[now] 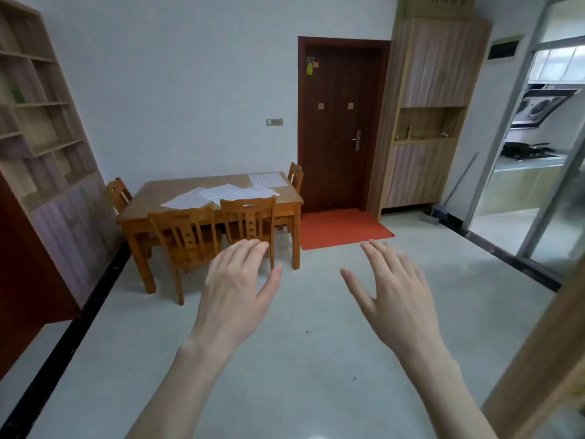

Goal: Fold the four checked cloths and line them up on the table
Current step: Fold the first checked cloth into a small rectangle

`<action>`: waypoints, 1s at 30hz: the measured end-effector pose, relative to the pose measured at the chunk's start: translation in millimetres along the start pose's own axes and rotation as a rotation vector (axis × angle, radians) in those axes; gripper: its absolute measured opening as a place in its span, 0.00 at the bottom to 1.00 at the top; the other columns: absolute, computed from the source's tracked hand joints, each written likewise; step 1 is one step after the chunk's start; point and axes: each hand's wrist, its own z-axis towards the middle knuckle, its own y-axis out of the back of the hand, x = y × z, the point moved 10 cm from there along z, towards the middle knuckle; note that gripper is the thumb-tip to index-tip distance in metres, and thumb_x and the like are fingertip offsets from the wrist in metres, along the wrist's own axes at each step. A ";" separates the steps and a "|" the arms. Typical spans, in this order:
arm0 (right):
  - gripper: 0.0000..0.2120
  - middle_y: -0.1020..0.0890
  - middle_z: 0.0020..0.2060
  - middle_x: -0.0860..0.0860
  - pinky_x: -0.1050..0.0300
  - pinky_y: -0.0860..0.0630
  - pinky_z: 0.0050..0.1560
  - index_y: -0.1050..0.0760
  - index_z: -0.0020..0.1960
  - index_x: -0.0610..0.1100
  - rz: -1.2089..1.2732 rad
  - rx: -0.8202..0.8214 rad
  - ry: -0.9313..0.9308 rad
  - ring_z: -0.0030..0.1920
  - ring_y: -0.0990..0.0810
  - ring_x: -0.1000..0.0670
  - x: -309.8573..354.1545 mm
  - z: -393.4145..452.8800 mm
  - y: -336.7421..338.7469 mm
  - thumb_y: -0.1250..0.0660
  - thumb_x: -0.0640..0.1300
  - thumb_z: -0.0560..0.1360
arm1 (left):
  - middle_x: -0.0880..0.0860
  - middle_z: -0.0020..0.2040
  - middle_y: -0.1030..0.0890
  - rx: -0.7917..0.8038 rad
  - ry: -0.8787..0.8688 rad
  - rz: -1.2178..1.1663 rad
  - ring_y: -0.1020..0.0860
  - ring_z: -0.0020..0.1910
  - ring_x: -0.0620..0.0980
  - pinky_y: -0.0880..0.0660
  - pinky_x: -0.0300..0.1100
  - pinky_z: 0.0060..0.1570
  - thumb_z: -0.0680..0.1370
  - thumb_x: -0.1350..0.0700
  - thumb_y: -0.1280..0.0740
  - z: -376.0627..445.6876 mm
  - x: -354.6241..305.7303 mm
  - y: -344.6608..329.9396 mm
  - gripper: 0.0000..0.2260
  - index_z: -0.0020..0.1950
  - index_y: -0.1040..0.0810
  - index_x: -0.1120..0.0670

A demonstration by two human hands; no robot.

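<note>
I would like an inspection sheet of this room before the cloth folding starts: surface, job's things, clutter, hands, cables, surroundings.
Surface: rectangular orange-brown wooden table, far from the person.
Job's things: white checked cloths lying flat and unfolded on the table, some overlapping; exact count unclear.
Clutter: nothing seen on the table besides the cloths.
Hands: left hand and right hand open, empty, held out over the floor.
Cables: nothing seen.
Surroundings: wooden slat-back chairs at the table, dark brown door, red floor mat.

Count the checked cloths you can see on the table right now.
3 distinct: one at the table's left front, one overlapping it mid-table, one at the far right corner. The fourth may be hidden in that overlap.
</note>
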 end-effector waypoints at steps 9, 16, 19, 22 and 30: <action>0.31 0.22 0.70 0.47 0.45 0.29 0.72 0.26 0.73 0.43 -0.013 0.003 0.030 0.73 0.26 0.45 -56.3 88.2 -74.4 0.42 0.64 0.82 | 0.51 0.69 0.21 -0.028 -0.017 -0.032 0.26 0.70 0.51 0.30 0.51 0.70 0.82 0.39 0.45 95.8 10.3 -80.4 0.25 0.71 0.24 0.53; 0.32 0.22 0.71 0.48 0.47 0.31 0.74 0.27 0.74 0.43 -0.071 0.004 -0.006 0.74 0.28 0.46 -93.4 164.0 -153.5 0.44 0.65 0.82 | 0.51 0.68 0.21 -0.027 -0.067 -0.062 0.26 0.70 0.51 0.30 0.50 0.70 0.82 0.41 0.43 190.6 27.7 -164.5 0.24 0.70 0.23 0.54; 0.33 0.22 0.71 0.48 0.45 0.30 0.74 0.27 0.74 0.43 -0.082 0.021 -0.025 0.74 0.27 0.45 -105.3 205.8 -188.8 0.46 0.66 0.82 | 0.51 0.68 0.21 0.001 -0.078 -0.075 0.27 0.71 0.51 0.31 0.49 0.70 0.82 0.40 0.43 238.6 38.9 -203.0 0.24 0.71 0.24 0.53; 0.34 0.22 0.71 0.47 0.43 0.29 0.73 0.27 0.74 0.43 -0.078 0.019 -0.042 0.73 0.27 0.45 -116.3 250.3 -223.8 0.47 0.66 0.82 | 0.51 0.69 0.21 0.009 -0.093 -0.093 0.27 0.71 0.50 0.32 0.48 0.71 0.83 0.40 0.44 289.8 51.1 -238.6 0.25 0.71 0.24 0.53; 0.34 0.23 0.71 0.47 0.46 0.31 0.74 0.28 0.75 0.43 -0.106 -0.008 -0.083 0.74 0.28 0.46 -151.1 344.2 -301.5 0.49 0.67 0.82 | 0.51 0.68 0.22 0.022 -0.158 -0.124 0.27 0.71 0.51 0.32 0.47 0.71 0.83 0.41 0.43 409.3 63.2 -322.1 0.24 0.72 0.24 0.54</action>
